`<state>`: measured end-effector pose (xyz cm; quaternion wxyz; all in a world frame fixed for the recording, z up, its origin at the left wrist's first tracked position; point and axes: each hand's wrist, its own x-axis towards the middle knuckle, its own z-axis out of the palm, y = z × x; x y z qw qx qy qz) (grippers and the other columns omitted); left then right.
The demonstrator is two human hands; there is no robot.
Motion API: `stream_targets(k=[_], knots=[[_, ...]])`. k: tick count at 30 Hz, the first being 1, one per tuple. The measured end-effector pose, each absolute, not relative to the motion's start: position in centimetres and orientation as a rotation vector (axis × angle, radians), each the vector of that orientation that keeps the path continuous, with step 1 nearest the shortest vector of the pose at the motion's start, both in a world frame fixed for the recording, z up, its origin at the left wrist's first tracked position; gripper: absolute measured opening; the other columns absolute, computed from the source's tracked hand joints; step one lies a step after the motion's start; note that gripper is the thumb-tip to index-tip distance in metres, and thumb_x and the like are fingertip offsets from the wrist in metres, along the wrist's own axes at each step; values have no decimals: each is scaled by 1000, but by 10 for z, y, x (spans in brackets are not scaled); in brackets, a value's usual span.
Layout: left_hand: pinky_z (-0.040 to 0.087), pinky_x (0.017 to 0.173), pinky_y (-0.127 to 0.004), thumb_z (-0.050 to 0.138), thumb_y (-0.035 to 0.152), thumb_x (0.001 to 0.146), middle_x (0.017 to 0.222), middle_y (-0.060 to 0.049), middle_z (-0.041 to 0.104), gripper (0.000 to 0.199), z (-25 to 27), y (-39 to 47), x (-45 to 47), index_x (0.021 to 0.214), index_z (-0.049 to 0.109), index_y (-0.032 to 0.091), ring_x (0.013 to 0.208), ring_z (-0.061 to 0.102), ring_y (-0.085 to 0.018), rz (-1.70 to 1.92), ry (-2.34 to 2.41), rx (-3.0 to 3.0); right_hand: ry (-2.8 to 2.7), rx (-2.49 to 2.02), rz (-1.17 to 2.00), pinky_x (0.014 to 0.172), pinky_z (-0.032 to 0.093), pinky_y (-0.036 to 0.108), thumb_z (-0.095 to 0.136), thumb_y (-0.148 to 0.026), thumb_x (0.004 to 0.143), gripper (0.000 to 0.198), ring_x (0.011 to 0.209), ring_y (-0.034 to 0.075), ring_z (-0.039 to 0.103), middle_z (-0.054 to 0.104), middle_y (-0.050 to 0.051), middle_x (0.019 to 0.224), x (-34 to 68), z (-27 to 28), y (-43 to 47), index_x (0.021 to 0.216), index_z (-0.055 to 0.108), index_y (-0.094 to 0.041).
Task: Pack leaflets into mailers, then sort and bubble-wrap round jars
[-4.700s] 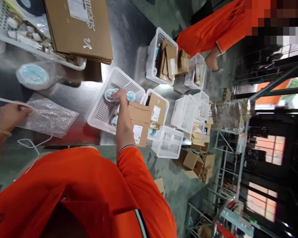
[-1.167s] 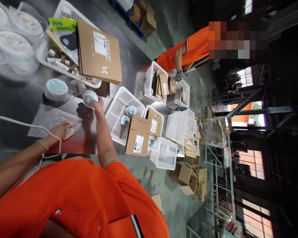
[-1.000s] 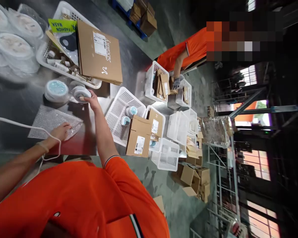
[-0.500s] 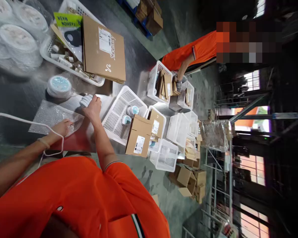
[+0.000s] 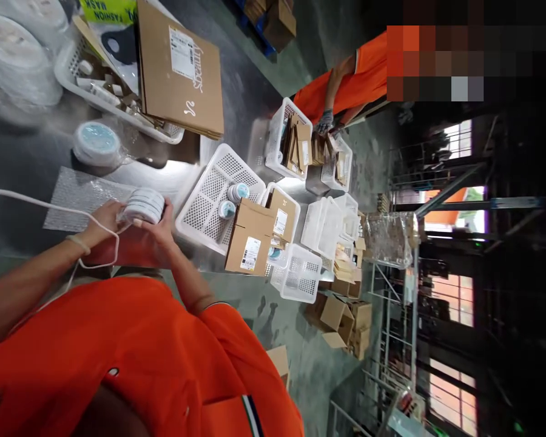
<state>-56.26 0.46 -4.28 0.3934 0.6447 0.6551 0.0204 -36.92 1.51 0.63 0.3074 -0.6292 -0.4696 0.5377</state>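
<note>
A stack of white round rolls (image 5: pixel 144 205) lies on its side at the near end of a bubble wrap sheet (image 5: pixel 75 188). My right hand (image 5: pixel 160 227) is closed around the right end of the stack, thumb along its near side. At the stack's left end, my left hand (image 5: pixel 105 221) pinches the near edge of the bubble wrap, its fingertips touching the rolls. Partly hidden by the stack and fingers is the wrap's near corner. Beyond the sheet stands another wrapped stack with a pale blue top (image 5: pixel 97 142).
A white cable (image 5: pixel 40 203) crosses over my left wrist. To the right, a white basket (image 5: pixel 195 209) holds two small stacks; flat cardboard boxes (image 5: pixel 250 237) lean on it. Another basket (image 5: pixel 118 115) sits at the back left under cardboard. A co-worker's gloved hand (image 5: pixel 325 121) works among farther baskets.
My right hand has brought the stack nearer and to the left, down onto the bubble wrap's near end. My left hand now meets it there. The co-worker's arm has shifted.
</note>
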Motion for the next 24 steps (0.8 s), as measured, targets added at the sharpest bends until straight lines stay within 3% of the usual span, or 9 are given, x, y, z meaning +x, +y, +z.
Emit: stream_targets(k=[4,7,10,15,20,24], knots=[[62,109,-37,67,33,96,134,-25,76,42,-35,2,-562,125,75,4,127,72,-33,34,1696,1645,-1356,-1783,1468,124,61,28,100,-17,84,100,145,20,73,69,20,160,-385,-21,3,164,41,-6],[59,123,-49,64,28,97,156,-33,68,64,-25,-5,-557,152,68,-6,139,68,-39,61,1766,1659,-1732,-1897,1375,130,57,32,101,-16,84,95,151,26,70,69,23,162,-384,-21,9,164,50,-2],[55,128,-66,56,18,100,182,-36,48,82,-15,-14,-547,178,50,-7,151,60,-48,108,1834,1682,-2123,-1856,1241,140,51,43,98,-18,91,95,161,33,62,63,29,170,-386,-13,12,170,50,2],[57,125,-64,32,19,117,195,-19,40,71,-6,-17,-540,182,56,7,153,57,-45,128,1776,1720,-2404,-1853,1034,141,50,49,89,-21,103,101,165,37,57,52,37,180,-410,-7,19,182,35,10],[54,127,-66,48,14,104,195,-28,33,81,-4,-7,-555,183,48,-6,157,53,-47,107,1813,1713,-2462,-1753,1164,149,40,47,104,-19,89,125,177,39,47,43,41,185,-402,0,34,184,30,15],[58,116,-74,37,22,114,198,-23,31,76,2,-18,-552,184,50,-2,150,49,-54,104,1816,1714,-2384,-1704,1313,146,43,34,100,-13,94,104,172,30,56,53,35,180,-386,4,33,179,44,12]])
